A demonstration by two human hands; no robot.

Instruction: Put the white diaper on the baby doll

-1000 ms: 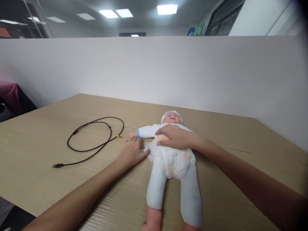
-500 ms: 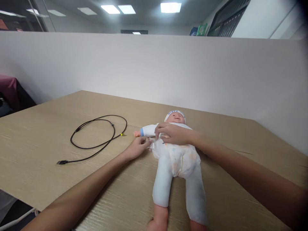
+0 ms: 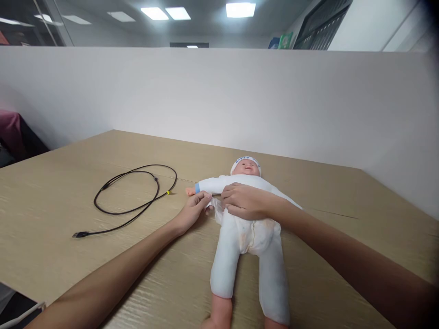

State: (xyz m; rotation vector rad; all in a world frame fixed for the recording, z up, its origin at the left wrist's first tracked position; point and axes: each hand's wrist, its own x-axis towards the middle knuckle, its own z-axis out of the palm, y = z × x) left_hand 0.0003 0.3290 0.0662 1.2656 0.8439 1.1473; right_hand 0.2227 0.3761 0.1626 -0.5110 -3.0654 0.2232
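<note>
Right hand (image 3: 246,202) has slid down the diaper (image 3: 252,235), lower centre, its grip unclear; left hand (image 3: 195,208) pinches a seemingly unfastened side wing (image 3: 217,210).

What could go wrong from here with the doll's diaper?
The thin side flap at the left hand's fingertips might tear if tugged hard. The diaper could bunch or sit crooked under the right hand. Pulling sideways might also drag the doll across the table.

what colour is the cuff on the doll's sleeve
Blue; the cuff shows best in the head view.
</note>
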